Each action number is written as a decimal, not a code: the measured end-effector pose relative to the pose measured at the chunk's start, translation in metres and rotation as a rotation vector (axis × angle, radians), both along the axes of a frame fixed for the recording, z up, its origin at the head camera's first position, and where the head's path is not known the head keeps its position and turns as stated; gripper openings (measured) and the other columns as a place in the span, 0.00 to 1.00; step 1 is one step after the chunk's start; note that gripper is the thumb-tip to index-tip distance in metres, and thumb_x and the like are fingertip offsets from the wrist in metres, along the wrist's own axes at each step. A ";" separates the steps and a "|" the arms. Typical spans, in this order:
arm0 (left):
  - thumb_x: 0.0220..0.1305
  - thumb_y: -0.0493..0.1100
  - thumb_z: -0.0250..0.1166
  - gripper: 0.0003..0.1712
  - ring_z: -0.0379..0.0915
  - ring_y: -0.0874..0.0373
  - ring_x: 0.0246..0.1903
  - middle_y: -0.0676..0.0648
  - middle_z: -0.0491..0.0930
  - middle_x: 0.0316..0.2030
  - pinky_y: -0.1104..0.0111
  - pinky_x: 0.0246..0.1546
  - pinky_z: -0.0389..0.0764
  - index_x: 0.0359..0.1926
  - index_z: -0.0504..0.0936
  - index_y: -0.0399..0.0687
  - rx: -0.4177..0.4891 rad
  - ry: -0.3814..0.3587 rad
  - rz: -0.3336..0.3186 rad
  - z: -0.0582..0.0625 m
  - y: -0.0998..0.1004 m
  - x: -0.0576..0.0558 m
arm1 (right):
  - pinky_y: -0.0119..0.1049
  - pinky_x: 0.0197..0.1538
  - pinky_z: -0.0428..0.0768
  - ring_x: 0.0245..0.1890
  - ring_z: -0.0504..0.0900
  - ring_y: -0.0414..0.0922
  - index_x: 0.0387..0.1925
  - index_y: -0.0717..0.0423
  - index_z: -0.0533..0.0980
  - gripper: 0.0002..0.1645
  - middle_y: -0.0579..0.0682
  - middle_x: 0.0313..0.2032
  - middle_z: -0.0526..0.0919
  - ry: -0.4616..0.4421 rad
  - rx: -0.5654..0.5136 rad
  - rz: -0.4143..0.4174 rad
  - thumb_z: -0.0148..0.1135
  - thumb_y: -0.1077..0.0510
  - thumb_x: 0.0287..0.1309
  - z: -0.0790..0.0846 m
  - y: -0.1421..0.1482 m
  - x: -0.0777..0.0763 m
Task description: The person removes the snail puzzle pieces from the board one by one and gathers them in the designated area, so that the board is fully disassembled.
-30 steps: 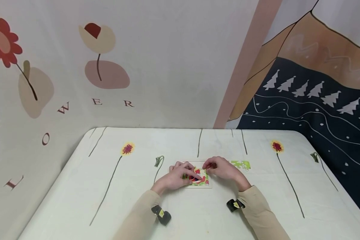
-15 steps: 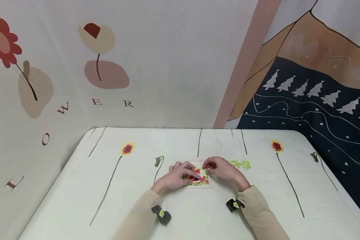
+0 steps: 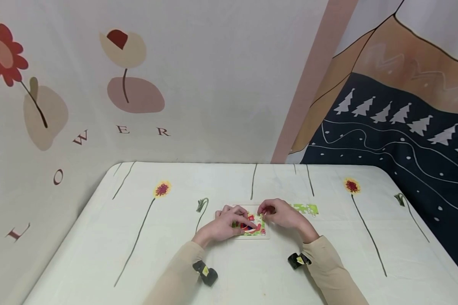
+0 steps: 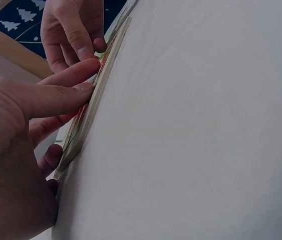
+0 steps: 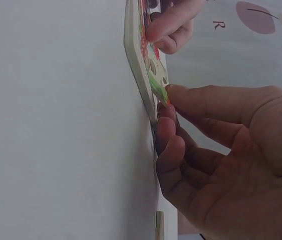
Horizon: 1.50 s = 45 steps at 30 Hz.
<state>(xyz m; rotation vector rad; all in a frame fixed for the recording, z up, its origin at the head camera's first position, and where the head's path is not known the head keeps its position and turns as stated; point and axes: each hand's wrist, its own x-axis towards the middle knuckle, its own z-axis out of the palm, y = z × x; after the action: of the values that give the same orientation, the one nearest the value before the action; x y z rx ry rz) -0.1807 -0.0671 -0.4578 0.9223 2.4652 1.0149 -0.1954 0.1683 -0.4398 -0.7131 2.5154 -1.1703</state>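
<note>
A small flat jigsaw puzzle board (image 3: 252,237) with a pale rim and a red, green and blue picture lies on the table between both hands. My left hand (image 3: 223,224) rests across its left part, with the index finger extended onto the picture; in the left wrist view, thumb and index finger lie over the board (image 4: 93,107). My right hand (image 3: 284,214) is at the board's upper right. In the right wrist view, its thumb and fingers pinch a green-edged puzzle piece (image 5: 159,91), tilted at the board's edge. The left hand hides much of the picture.
Green and white puzzle pieces (image 3: 307,209) lie on the table just right of the right hand. The white tablecloth (image 3: 99,254) has printed flowers. Black wrist cameras (image 3: 206,273) are strapped at both sleeves. A printed curtain (image 3: 213,84) hangs behind the table.
</note>
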 end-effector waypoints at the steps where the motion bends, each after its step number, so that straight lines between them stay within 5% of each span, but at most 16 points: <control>1: 0.62 0.38 0.65 0.15 0.56 0.54 0.50 0.55 0.68 0.54 0.55 0.45 0.51 0.47 0.87 0.62 0.001 0.000 -0.001 0.000 0.000 0.000 | 0.34 0.37 0.71 0.32 0.72 0.42 0.37 0.64 0.78 0.10 0.49 0.31 0.77 0.003 -0.002 0.001 0.57 0.74 0.54 0.000 0.000 0.000; 45: 0.61 0.38 0.65 0.16 0.56 0.55 0.49 0.55 0.69 0.55 0.55 0.46 0.51 0.47 0.87 0.64 0.000 0.000 -0.006 0.000 0.000 -0.001 | 0.34 0.40 0.73 0.34 0.75 0.46 0.39 0.65 0.79 0.10 0.53 0.34 0.80 -0.068 -0.146 -0.063 0.55 0.73 0.57 0.003 0.019 0.005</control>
<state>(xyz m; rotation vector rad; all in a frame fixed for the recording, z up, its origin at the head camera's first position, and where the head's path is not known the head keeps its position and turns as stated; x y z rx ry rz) -0.1814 -0.0669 -0.4577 0.9299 2.4609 1.0125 -0.1902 0.1871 -0.4367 -0.6212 2.4325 -1.3873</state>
